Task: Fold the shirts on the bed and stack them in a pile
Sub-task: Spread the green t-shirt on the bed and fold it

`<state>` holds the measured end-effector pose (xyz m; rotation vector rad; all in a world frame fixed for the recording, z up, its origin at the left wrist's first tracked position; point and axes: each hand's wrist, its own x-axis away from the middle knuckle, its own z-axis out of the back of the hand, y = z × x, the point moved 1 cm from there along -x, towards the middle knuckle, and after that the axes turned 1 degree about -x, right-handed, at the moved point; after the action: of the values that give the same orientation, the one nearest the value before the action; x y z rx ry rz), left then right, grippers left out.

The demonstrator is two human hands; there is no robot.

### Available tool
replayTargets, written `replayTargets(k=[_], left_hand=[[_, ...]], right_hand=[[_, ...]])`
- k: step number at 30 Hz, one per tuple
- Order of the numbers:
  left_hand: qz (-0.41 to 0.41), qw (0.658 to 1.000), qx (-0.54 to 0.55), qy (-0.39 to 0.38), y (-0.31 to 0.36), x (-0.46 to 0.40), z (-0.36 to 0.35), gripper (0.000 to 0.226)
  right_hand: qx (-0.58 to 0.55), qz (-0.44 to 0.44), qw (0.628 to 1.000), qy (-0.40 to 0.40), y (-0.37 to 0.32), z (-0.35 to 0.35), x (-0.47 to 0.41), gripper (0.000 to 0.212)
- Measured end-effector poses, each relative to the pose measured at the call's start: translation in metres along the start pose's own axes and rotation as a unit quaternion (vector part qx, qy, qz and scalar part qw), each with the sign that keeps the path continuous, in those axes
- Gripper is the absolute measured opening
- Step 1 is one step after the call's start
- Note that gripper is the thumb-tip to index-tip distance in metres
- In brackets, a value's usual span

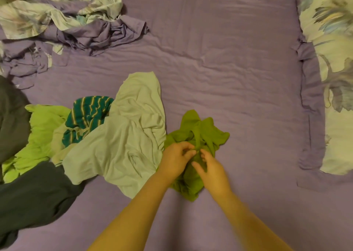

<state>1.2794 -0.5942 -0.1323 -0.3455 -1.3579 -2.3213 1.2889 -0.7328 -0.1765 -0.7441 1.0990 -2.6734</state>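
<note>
A crumpled olive-green shirt point(202, 134) lies on the purple bed sheet point(219, 63) near the front middle. My left hand point(175, 159) grips its bunched cloth with curled fingers. My right hand point(212, 170) pinches the same shirt just beside it. To the left lies a heap of unfolded shirts: a pale mint one point(129, 136), a teal striped one point(87, 117), a bright lime one point(40, 136) and a dark grey one point(34, 197).
A crumpled floral and purple sheet point(72, 25) is bunched at the back left. A floral pillow point(332, 63) lies along the right side. Open purple sheet spreads through the middle and right of the bed.
</note>
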Motion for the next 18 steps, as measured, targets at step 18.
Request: replayTargets(k=[18], left_hand=[[-0.192,0.96,0.204,-0.024,0.177,0.107,0.068,0.018]], right_hand=[[-0.169,0.161,0.968,0.095,-0.143,0.212,0.114,0.011]])
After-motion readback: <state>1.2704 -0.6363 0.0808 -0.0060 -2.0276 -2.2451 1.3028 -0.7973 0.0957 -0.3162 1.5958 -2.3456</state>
